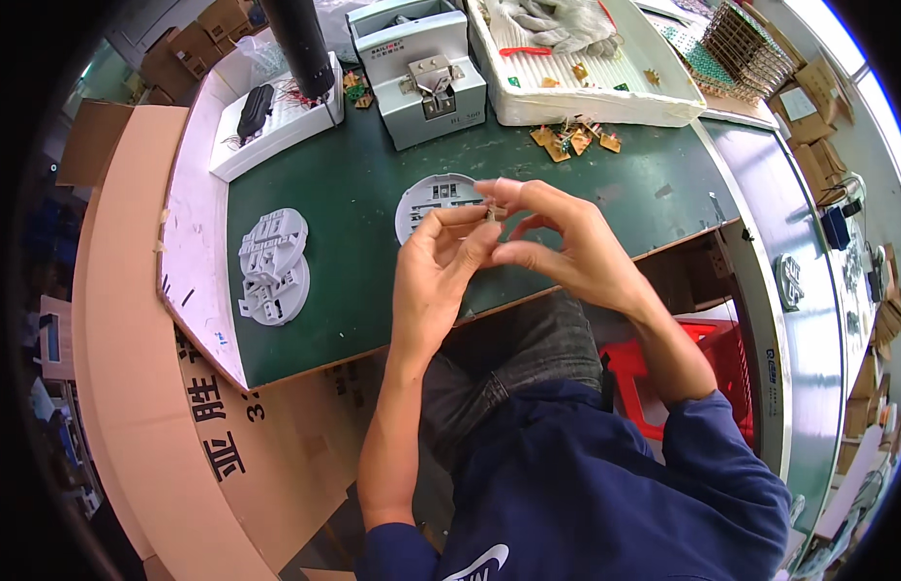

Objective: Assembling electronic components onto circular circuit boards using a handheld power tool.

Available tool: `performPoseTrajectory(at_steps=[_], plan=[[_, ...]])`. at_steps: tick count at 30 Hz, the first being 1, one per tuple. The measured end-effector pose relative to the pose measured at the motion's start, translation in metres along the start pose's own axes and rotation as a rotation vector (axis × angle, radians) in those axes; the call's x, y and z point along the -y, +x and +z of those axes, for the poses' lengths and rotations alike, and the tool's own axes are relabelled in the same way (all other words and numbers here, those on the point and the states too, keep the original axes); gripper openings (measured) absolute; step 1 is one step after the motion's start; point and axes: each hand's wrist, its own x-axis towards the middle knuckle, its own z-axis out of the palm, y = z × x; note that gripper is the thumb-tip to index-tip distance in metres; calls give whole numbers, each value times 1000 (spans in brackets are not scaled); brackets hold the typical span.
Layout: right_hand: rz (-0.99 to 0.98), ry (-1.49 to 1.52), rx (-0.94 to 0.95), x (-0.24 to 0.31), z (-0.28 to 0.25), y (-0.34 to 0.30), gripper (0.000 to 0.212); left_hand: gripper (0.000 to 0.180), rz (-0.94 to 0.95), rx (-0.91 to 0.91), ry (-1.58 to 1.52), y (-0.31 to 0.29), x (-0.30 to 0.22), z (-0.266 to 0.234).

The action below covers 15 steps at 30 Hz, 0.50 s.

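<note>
green mat [353, 252], left hand [433, 266] and right hand [566, 242] fingers pinching small part [490, 212] above round plate [433, 201]

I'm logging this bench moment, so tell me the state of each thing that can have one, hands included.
left hand: raised over the mat, fingers pinching a small part
right hand: raised, fingers meeting the same small part
round white plate: lying flat on the green mat, partly hidden by the hands
two grey-white discs: stacked, overlapping, untouched
grey bench machine: standing upright, untouched
work gloves: lying crumpled in the white tray
</note>
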Motion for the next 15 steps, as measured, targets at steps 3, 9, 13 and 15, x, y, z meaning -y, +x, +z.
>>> performPoseTrajectory(at_steps=[3, 9, 13, 15], plan=[[-47, -127, 93, -4, -9, 4, 45, 30, 43, -25, 288, -4, -5, -8], [-211, -276, 122, -6, -13, 9, 36, 24, 19, -34, 513, -10, -26, -10], [-143, -298, 139, 2, -8, 4, 34, 24, 122, -53, 688, -16, -31, -8], [-190, -363, 98, 2, -7, 2, 32, 30, 292, -18, 928, -17, -30, -8]])
